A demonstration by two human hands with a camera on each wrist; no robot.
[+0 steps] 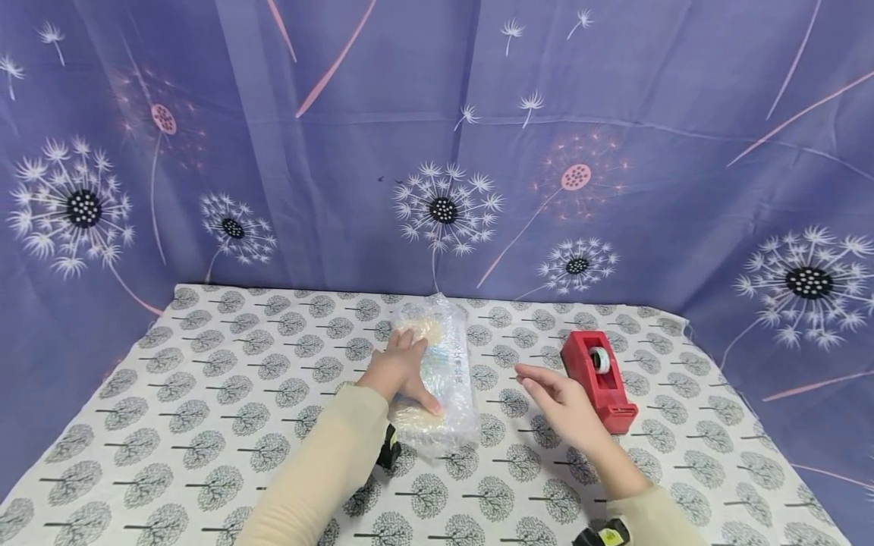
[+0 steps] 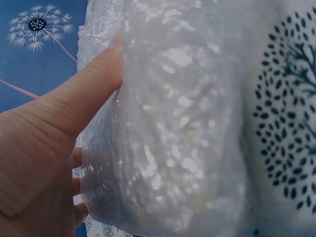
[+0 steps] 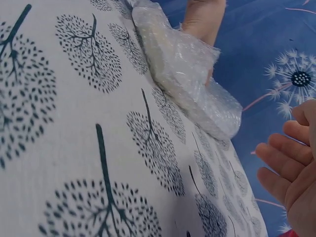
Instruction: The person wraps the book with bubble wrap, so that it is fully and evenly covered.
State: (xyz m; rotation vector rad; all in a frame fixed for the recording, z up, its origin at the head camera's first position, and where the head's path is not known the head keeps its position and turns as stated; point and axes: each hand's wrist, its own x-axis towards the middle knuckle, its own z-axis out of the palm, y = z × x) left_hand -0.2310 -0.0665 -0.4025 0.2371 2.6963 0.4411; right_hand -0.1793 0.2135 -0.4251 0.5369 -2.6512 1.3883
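Observation:
A bubble-wrapped package point(image 1: 447, 371) lies lengthwise on the table, with yellowish and bluish patches and some dark print showing through the wrap. My left hand point(image 1: 403, 371) rests on its left part, fingers spread and thumb laid across the top. Close up in the left wrist view, the thumb lies against the shiny bubble wrap point(image 2: 177, 133) while the other fingers are partly hidden behind it. To the right of the package, apart from it, my right hand point(image 1: 563, 402) hovers with loosely bent fingers. In the right wrist view its palm point(image 3: 296, 192) shows nothing held.
A red tape dispenser point(image 1: 601, 383) with a small roll of tape point(image 1: 600, 360) stands just beyond my right hand. The table is covered by a white cloth point(image 1: 225, 447) with a tree print. Behind it hangs a purple-blue curtain point(image 1: 328, 189) with dandelion patterns.

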